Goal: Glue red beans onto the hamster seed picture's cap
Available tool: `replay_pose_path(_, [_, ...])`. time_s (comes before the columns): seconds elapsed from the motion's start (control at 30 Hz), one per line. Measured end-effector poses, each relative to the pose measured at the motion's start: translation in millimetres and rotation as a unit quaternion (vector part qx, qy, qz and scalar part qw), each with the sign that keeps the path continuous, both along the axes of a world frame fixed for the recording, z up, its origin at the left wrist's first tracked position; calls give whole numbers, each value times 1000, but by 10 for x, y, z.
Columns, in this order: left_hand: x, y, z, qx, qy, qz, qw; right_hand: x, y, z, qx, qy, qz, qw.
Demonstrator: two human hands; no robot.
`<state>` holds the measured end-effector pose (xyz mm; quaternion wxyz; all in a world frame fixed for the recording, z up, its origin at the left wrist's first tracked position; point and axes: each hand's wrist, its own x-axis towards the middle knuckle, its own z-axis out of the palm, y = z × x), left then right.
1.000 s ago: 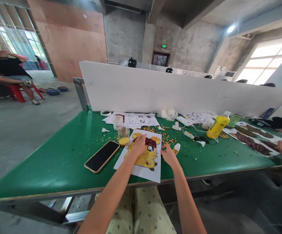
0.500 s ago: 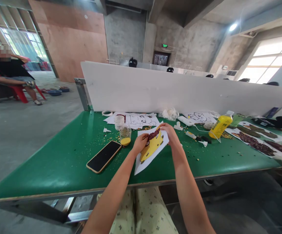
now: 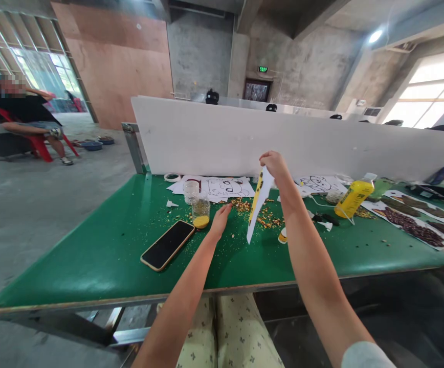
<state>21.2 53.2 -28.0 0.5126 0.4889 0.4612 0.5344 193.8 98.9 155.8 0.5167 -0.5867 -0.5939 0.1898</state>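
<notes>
My right hand (image 3: 276, 164) pinches the top of a paper sheet (image 3: 259, 202) with a yellow picture on it. The sheet hangs almost edge-on above the table, so most of the picture is hidden. My left hand (image 3: 219, 221) is open, its fingers stretched toward a scatter of loose grains (image 3: 268, 221), with nothing in it. Left of that hand stands a clear plastic jar (image 3: 201, 210) with yellow grains at the bottom. A black-screened phone (image 3: 168, 245) lies nearer the table's front edge. Beside my right forearm is a small yellow-and-white container (image 3: 282, 236).
Line-drawing sheets (image 3: 227, 187) and a tape roll (image 3: 172, 177) lie along the white partition (image 3: 214, 138). At right are a yellow bottle (image 3: 354, 198) and bean-covered pictures (image 3: 409, 222). A person (image 3: 26, 110) sits at far left beyond the green table (image 3: 103, 245).
My right hand has lifted the sheet up and turned it edge-on. My left hand has let go of it and sits lower, apart from it. Scattered grains beneath now show.
</notes>
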Motion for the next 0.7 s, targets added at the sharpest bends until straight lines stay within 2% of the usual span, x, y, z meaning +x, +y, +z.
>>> replay_pose_path(0.13, [30, 6, -15, -34, -10, -8, 999, 56, 5, 38, 34, -33, -53, 997])
replay_pose_path(0.33, [25, -3, 12, -55, -35, -21, 998, 81, -50, 44, 50, -55, -41, 996])
replay_pose_path(0.53, [24, 18, 14, -94, -70, -36, 992, 32, -95, 47, 87, -58, -78, 991])
replay_pose_path(0.6, [18, 36, -3, -106, -81, -45, 990, 13, -122, 62, 96, -57, -63, 992])
replay_pose_path(0.7, [-3, 67, -29, -108, -94, -46, 989, -3, -167, 107, 77, 10, 10, 997])
